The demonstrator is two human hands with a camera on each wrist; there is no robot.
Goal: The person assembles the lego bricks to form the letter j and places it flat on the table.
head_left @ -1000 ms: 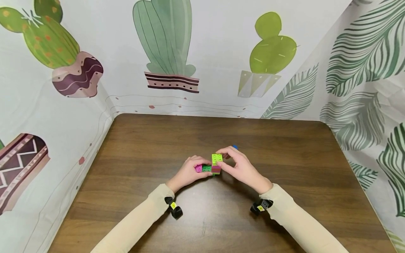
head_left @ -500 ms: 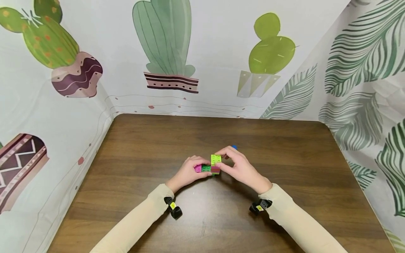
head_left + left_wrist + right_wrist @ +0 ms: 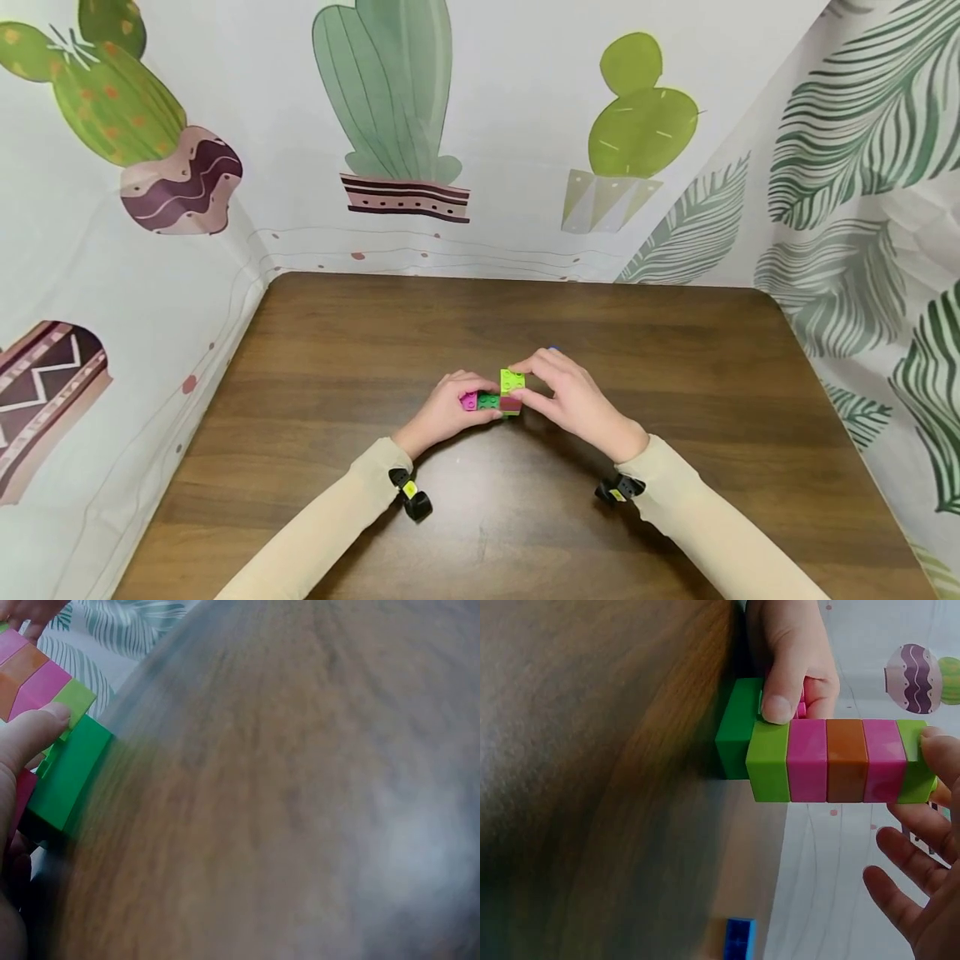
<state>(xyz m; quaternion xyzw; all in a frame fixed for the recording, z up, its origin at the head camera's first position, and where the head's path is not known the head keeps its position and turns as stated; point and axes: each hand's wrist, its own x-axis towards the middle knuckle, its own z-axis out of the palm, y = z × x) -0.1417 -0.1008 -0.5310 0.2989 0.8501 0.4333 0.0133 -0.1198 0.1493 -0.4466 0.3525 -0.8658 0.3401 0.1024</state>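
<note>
A tower of toy building bricks stands on one end of a dark green brick at mid-table. From the bottom it runs lime brick, pink brick, orange brick, pink brick and a lime top brick. My left hand grips the base, its thumb against the bottom lime brick. Beside that hand's fingers, a magenta brick adjoins the green one, partly hidden. My right hand pinches the top lime brick between thumb and index finger; its other fingers are spread apart.
Behind my right hand lies a blue brick on the brown wooden table, mostly covered in the head view. A cloth printed with cacti and leaves hangs along the table's back and sides.
Both hands and the brick tower stay nearly in place. The fingers of my right hand have shifted slightly and now cover more of the blue brick in the head view.
</note>
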